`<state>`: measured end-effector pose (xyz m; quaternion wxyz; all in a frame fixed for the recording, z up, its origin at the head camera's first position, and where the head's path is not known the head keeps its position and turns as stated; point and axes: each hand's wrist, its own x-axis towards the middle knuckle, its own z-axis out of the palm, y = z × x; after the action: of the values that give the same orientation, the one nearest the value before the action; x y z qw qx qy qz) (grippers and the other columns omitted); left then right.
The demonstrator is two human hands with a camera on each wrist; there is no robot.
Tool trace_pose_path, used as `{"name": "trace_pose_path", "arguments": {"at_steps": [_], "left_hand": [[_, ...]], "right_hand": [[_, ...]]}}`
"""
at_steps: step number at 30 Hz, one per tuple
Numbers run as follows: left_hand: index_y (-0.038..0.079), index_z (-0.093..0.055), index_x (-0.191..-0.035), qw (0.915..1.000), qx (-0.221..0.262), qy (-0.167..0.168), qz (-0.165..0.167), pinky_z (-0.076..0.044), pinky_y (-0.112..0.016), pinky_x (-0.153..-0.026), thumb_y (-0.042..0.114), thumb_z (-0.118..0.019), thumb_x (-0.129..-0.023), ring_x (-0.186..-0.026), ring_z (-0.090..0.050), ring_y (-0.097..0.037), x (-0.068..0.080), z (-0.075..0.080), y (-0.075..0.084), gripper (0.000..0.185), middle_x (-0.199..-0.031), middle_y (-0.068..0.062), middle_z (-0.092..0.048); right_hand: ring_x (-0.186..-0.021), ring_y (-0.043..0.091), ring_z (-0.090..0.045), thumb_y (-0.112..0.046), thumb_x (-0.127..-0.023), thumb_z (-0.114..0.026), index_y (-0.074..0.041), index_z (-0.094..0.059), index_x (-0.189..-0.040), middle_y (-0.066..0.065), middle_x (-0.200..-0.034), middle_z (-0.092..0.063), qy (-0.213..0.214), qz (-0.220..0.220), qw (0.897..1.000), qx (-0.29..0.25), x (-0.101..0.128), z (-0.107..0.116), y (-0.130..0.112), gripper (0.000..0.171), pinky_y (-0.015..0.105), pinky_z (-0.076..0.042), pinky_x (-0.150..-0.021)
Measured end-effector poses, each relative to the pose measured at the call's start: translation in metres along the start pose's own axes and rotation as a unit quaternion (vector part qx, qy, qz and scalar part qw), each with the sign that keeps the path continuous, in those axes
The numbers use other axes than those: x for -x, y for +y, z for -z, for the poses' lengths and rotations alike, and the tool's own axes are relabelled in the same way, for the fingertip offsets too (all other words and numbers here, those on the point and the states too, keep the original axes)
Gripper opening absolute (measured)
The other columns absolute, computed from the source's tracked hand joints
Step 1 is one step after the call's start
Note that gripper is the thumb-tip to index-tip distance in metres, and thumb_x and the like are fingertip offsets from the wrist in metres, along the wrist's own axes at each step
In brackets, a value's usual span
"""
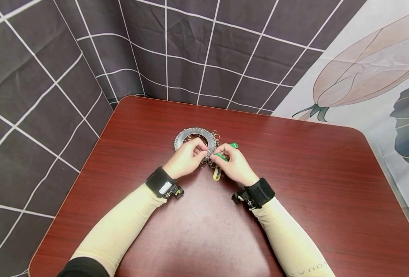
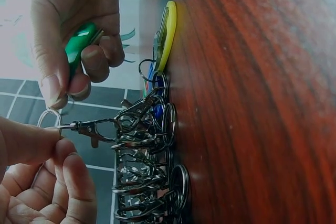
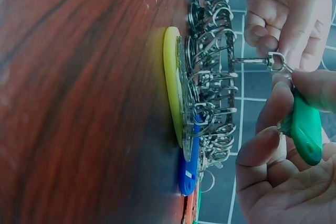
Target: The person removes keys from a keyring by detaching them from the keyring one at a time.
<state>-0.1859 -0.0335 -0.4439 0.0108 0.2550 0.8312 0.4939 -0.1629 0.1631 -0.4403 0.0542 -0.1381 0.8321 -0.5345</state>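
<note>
A clear ring-shaped holder (image 1: 179,141), hung all around with metal swivel clasps and split rings, lies on the table. At its near right side both hands meet. My left hand (image 1: 185,159) pinches the split ring (image 2: 48,115) of one clasp (image 2: 89,128), which is drawn out from the holder. Between thumb and fingers, my right hand (image 1: 238,166) holds a green key tag (image 3: 307,129), its tip end right at that split ring. Curled fingers partly cover the tag.
Beside the holder, a yellow key tag (image 1: 217,174) stands on edge against the clasps. Blue (image 3: 188,179) and red tags (image 3: 189,211) sit next to it. Another green tag (image 1: 234,145) lies beyond my right hand. Dark gridded cloth (image 1: 190,50) hangs behind the red-brown table (image 1: 311,173).
</note>
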Motion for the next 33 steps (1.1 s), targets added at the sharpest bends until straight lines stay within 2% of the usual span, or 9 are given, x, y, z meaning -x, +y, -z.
{"name": "trace_pose_path", "arguments": {"at_steps": [6, 11, 20, 28, 31, 33], "left_hand": [[0.005, -0.061, -0.098, 0.9997, -0.006, -0.021, 0.007, -0.051, -0.026, -0.072, 0.006, -0.061, -0.093, -0.078, -0.061, -0.014, 0.0, 0.0, 0.0, 0.005, -0.085, -0.003, -0.063], [0.005, -0.064, -0.103, 0.9985, -0.02, -0.045, 0.022, -0.05, -0.026, -0.074, 0.01, -0.059, -0.095, -0.081, -0.06, -0.013, 0.0, 0.0, -0.001, 0.011, -0.087, -0.001, -0.063], [0.008, -0.061, -0.095, 0.9971, -0.019, -0.069, 0.026, -0.05, -0.024, -0.071, 0.009, -0.064, -0.091, -0.076, -0.058, -0.011, 0.0, -0.001, -0.003, 0.005, -0.081, 0.001, -0.06], [0.005, -0.06, -0.097, 0.9968, -0.023, -0.045, 0.061, -0.051, -0.026, -0.075, 0.008, -0.06, -0.091, -0.081, -0.061, -0.014, -0.001, 0.0, -0.002, 0.006, -0.086, -0.003, -0.063], [0.004, -0.059, -0.099, 0.997, -0.017, -0.026, 0.071, -0.051, -0.028, -0.077, 0.008, -0.059, -0.092, -0.083, -0.061, -0.016, -0.001, 0.0, -0.002, 0.007, -0.089, -0.005, -0.062], [0.004, -0.058, -0.099, 0.9974, -0.011, -0.014, 0.07, -0.051, -0.028, -0.077, 0.007, -0.058, -0.093, -0.084, -0.06, -0.016, -0.001, 0.0, -0.002, 0.008, -0.09, -0.005, -0.062]], "right_hand": [[-0.063, 0.01, -0.053, -0.002, -0.091, -0.064, 0.006, -0.059, -0.099, 0.025, -0.083, -0.065, 0.006, 0.02, 1.0, 0.01, 0.006, 0.003, -0.026, 0.012, 0.02, -0.041, -0.059], [-0.064, 0.01, -0.051, -0.002, -0.092, -0.063, 0.008, -0.058, -0.1, 0.026, -0.084, -0.065, 0.007, 0.024, 1.0, 0.011, 0.008, 0.004, -0.032, 0.014, 0.019, -0.04, -0.059], [-0.064, 0.011, -0.052, -0.001, -0.091, -0.064, 0.008, -0.058, -0.1, 0.024, -0.084, -0.065, 0.019, 0.02, 1.0, 0.001, 0.008, 0.004, -0.033, 0.015, 0.019, -0.041, -0.057], [-0.064, 0.011, -0.053, -0.001, -0.091, -0.064, 0.008, -0.058, -0.101, 0.026, -0.086, -0.065, 0.011, 0.007, 1.0, -0.018, 0.006, 0.004, -0.03, 0.015, 0.019, -0.042, -0.057], [-0.067, 0.02, -0.057, -0.002, -0.091, -0.064, 0.008, -0.057, -0.101, 0.029, -0.088, -0.064, -0.006, -0.001, 0.999, -0.034, 0.006, 0.002, -0.028, 0.015, 0.018, -0.044, -0.059], [-0.069, 0.031, -0.06, -0.002, -0.092, -0.063, 0.007, -0.057, -0.101, 0.03, -0.089, -0.063, -0.017, -0.005, 0.999, -0.042, 0.006, 0.001, -0.028, 0.014, 0.019, -0.045, -0.059]]}}
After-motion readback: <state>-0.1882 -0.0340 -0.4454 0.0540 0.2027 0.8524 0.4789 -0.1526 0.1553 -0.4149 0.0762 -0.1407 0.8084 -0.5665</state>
